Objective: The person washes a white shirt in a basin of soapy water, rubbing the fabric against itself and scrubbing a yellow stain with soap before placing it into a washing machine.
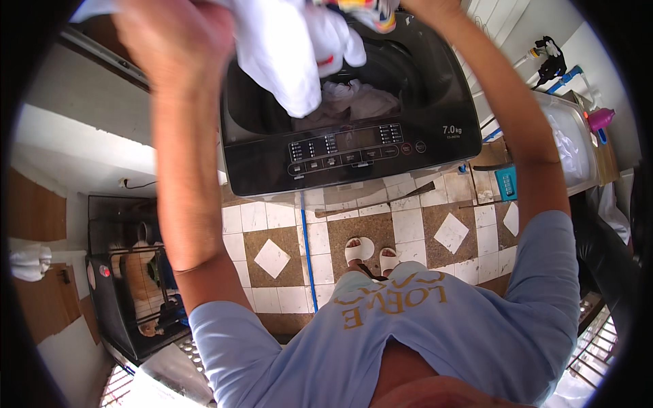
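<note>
My left hand point(194, 37), smeared by motion, is raised over the left side of a black top-loading washing machine point(255, 166). It is closed on a bundle of white cloth point(282, 61) that hangs over the open tub. A piece with a multicoloured pattern point(374, 13) is bunched in with the white cloth. My right hand point(428, 5) reaches to the upper edge, beside that patterned piece; its fingers are cut off from view. Inside the tub lies more pale laundry point(357, 102).
Right of the machine stands a white basin point(578, 146) with pale cloth in it. A magenta bottle point(601, 120) is beside the basin. A blue hose point(306, 251) runs over the tiled floor. At left is a black cage point(126, 272) with an orange-furred animal point(139, 279) inside.
</note>
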